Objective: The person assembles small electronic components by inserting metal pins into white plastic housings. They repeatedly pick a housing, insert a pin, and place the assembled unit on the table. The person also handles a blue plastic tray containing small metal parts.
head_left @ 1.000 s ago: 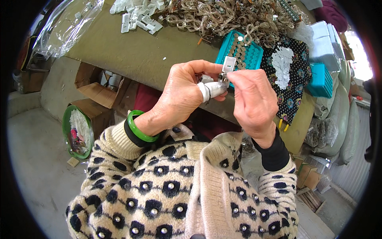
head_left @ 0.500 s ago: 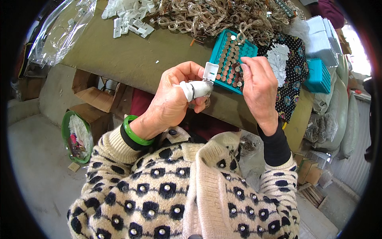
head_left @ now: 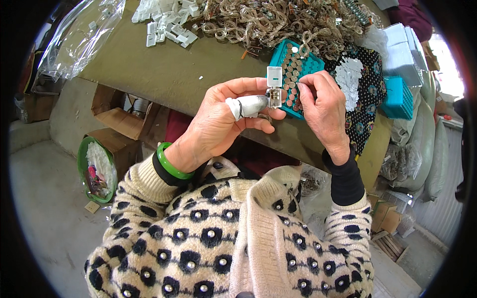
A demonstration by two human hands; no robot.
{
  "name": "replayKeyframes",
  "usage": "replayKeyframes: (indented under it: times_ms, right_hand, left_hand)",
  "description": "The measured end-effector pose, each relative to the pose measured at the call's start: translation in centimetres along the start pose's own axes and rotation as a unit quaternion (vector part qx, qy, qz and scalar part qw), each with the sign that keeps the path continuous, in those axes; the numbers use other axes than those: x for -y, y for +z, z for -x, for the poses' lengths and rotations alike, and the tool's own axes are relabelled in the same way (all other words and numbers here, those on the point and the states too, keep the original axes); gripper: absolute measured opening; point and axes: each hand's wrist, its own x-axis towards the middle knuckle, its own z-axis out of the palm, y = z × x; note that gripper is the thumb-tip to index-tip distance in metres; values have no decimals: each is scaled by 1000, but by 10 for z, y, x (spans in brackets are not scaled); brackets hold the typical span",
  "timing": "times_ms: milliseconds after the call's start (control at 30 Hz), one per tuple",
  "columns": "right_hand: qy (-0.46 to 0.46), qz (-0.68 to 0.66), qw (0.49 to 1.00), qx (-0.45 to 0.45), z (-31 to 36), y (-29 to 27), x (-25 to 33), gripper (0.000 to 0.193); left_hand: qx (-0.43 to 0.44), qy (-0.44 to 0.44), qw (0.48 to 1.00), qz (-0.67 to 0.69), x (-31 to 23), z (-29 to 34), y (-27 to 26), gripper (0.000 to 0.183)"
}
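Note:
A small white plastic battery case (head_left: 274, 77) with its lid swung up is held between the thumb and fingers of my left hand (head_left: 206, 116). Metal contacts show inside its lower half. White wrapping, greyed at the tip, covers that thumb. Close to the right of the case, my right hand (head_left: 325, 111) has thumb and forefinger pinched together; anything between them is too small to make out. Behind both hands lies a teal tray (head_left: 313, 65) with rows of round button cells (head_left: 292, 63), partly hidden by the case and fingers.
A heap of coiled clear wires (head_left: 248, 22) covers the table's back. White plastic cases (head_left: 171, 25) lie at back left beside a clear bag (head_left: 82, 37). White flat pieces (head_left: 349, 82) rest on dark patterned cloth at right, near stacked teal trays (head_left: 399, 97).
My left hand has turned the open case more upright and brought it slightly right, showing its inside. My right hand stays pinched and has shifted slightly left, closer to the case.

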Motion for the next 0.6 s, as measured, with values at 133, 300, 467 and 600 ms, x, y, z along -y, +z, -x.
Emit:
replayKeyframes:
  times_ms: [133, 300, 467, 600]
  right_hand:
    - [-30, -101, 993, -58, 5, -3, 21, 11]
    - [-140, -80, 981, -107, 7, 6, 42, 22]
    - [-202, -19, 970, -136, 6, 13, 42, 26]
    - [-209, 0, 969, -131, 9, 14, 42, 28]
  left_hand:
    - [-5, -3, 1000, 22, 2, -1, -2, 32]
    - [-6, 11, 998, 58, 6, 0, 0, 27]
    - [-35, 11, 998, 46, 7, 3, 2, 27]
    - [-34, 11, 998, 54, 8, 5, 3, 26]
